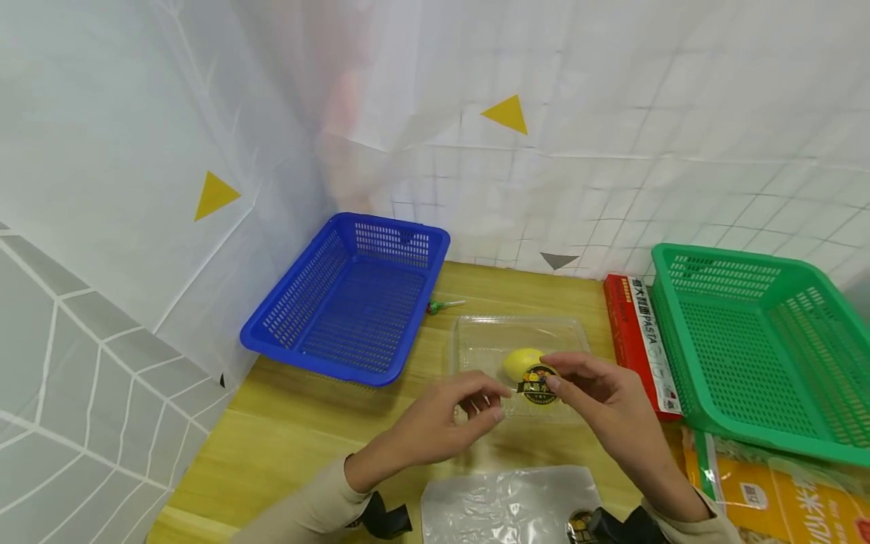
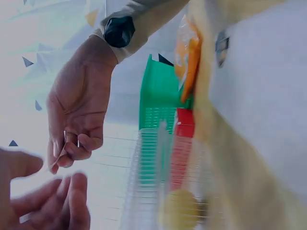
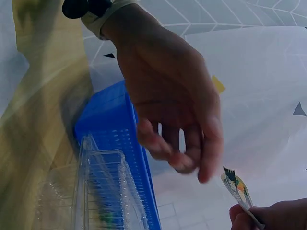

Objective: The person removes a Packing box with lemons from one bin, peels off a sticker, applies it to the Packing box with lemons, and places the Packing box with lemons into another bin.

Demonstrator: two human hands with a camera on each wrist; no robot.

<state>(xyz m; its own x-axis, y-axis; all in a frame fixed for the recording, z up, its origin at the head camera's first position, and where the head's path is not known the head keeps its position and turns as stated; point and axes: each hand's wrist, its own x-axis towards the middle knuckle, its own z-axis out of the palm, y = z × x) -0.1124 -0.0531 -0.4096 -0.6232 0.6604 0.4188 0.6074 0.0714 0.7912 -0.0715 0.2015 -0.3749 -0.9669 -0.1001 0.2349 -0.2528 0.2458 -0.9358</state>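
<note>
My right hand (image 1: 615,404) pinches a round black fruit sticker (image 1: 540,385) between thumb and forefinger, over the front of a clear plastic box (image 1: 476,355). In the right wrist view the sticker (image 3: 237,189) stands on edge at the fingertips. My left hand (image 1: 442,419) is close to the sticker's left side, fingers loosely bent. A gap shows between its thumb and fingers in the left wrist view, with nothing held there. A yellow lemon (image 1: 519,361) lies in the box, partly hidden by the sticker and right fingers.
A shiny backing sheet (image 1: 503,502) with another round sticker (image 1: 581,523) lies in front. A blue basket (image 1: 347,302) stands left, a lollipop (image 1: 442,305) beside it. At right are a red pasta box (image 1: 632,340), a green basket (image 1: 768,347) and an orange millet bag (image 1: 782,495).
</note>
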